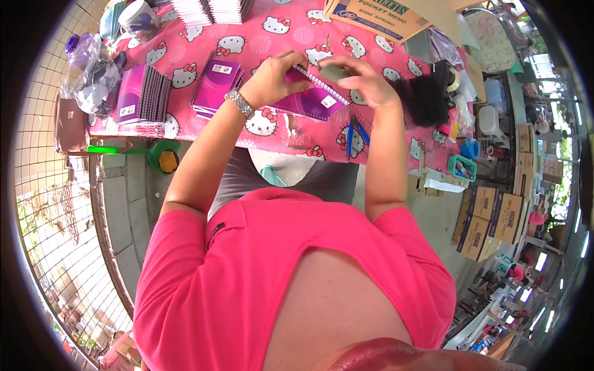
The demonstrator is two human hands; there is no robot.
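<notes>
A purple notebook (pixel 317 100) with a pale spiral binding (pixel 328 86) lies slantwise on the table in front of me. My left hand (pixel 278 80), with a metal watch at the wrist, grips its upper left part, thumb across the cover and fingers bent over the far side. Just beyond the binding, my right hand (pixel 366 83) pinches a small flat olive-green thing (pixel 334 72) that I cannot identify. To the left rests a small pile of purple notebooks (pixel 216 83). Blue-handled pliers (pixel 356 137) lie near the table's front edge.
A stack of purple notebooks (pixel 137 96) stands farther left, beside plastic bags (pixel 93 74). Dark spiral coils (pixel 424 99) are heaped on the right. Cardboard boxes (pixel 380 21) and white-edged notebook stacks (pixel 192 11) occupy the back of the pink patterned table (pixel 260 46).
</notes>
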